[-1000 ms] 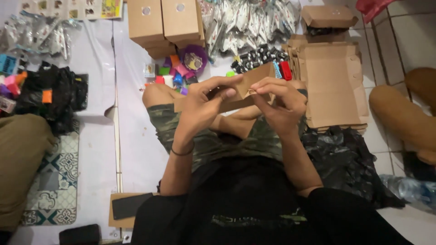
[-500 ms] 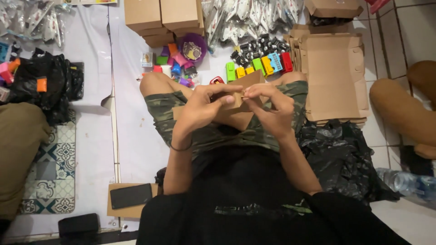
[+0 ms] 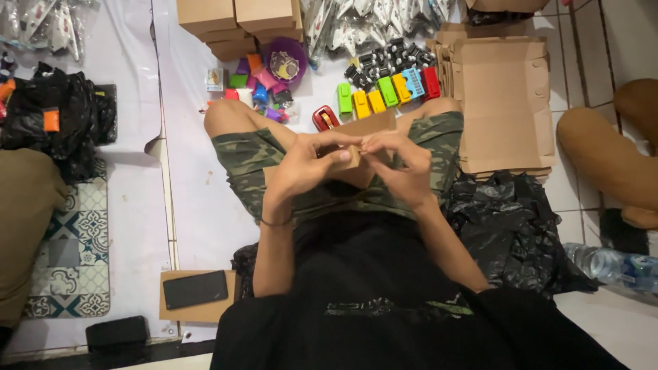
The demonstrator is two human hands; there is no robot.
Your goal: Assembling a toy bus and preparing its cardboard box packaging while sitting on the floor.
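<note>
I sit cross-legged on the floor and hold a flat brown cardboard piece (image 3: 370, 127) over my lap with both hands. My left hand (image 3: 305, 164) grips its left side, thumb on the front. My right hand (image 3: 401, 164) pinches the right side, fingers curled over the edge. Most of the cardboard is hidden behind my fingers. A red tape dispenser (image 3: 324, 118) lies just beyond it, by my knees.
A stack of flat cardboard blanks (image 3: 504, 103) lies to the right, closed brown boxes (image 3: 236, 20) at the top. Coloured small items (image 3: 384, 92) sit in a row ahead. Black plastic bags (image 3: 510, 226) lie right, a phone on cardboard (image 3: 195, 291) lower left, a water bottle (image 3: 613, 264) far right.
My hands and the cardboard have come lower and closer to my lap, and the fingers have closed tighter over the piece. The view has tilted down.
</note>
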